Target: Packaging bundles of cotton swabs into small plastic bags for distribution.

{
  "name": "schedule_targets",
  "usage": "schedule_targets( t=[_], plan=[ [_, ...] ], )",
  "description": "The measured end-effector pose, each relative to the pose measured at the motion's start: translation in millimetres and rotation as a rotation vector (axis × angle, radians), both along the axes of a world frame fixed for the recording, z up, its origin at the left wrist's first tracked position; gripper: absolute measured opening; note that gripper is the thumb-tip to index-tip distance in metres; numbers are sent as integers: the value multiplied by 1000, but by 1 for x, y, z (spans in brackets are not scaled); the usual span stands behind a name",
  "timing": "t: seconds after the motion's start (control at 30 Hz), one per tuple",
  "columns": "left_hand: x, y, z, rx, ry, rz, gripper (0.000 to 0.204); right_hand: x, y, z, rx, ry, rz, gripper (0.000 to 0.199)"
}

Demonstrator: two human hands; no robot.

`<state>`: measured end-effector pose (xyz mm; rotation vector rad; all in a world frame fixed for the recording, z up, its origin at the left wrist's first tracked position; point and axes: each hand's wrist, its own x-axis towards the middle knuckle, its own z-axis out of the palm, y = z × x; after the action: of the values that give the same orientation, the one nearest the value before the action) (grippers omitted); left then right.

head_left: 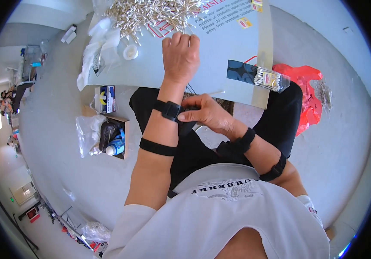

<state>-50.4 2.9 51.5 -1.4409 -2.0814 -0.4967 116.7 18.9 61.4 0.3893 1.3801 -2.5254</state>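
Observation:
My left hand (180,58) is closed in a fist, back upward, over the table just short of a big heap of cotton swabs (151,15). Nothing shows sticking out of its fingers. A black wrist strap (171,110) with a small square block circles my left wrist. Thumb and fingers of my right hand (209,113) pinch that strap at its right side; the fingertips are partly hidden. Lower on the left forearm sits a plain black band (157,147). My right arm wears a similar strap (247,140) and a band (276,167) nearer the elbow.
On the table (211,47) lie a round white tub (130,52), white plastic film (103,43) and a pack of swabs (268,79) near the right edge. A red plastic bag (306,93) is on the floor at right. An open carton (115,137) with a bottle stands left of my legs.

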Motion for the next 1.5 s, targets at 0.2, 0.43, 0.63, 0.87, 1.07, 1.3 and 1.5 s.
schedule_targets(
  t=[0.2, 0.43, 0.63, 0.87, 1.07, 1.3, 1.5],
  plan=[
    [17, -13, -8, 413, -885, 68, 6, 9, 0, 1, 77, 115, 171, 38],
    [28, -11, 26, 779, -1721, 148, 18, -28, 92, -16, -723, 21, -830, 24],
    [89, -7, 31, 292, -1911, -134, 37, -42, 123, -22, -863, 54, -1022, 23],
    [145, -5, 28, 107, -1912, -174, 48, -43, 142, -26, -400, 15, -1214, 19],
    [164, -2, 29, 80, -1947, -221, 44, -34, 145, -28, 799, 122, -1099, 10],
    [167, -6, 44, 91, -2013, -275, 54, -31, 138, 5, 200, 144, -1217, 14],
    [156, -2, 38, -246, -1801, -255, 62, -15, 139, -30, 209, 123, -1259, 8]
  ],
)
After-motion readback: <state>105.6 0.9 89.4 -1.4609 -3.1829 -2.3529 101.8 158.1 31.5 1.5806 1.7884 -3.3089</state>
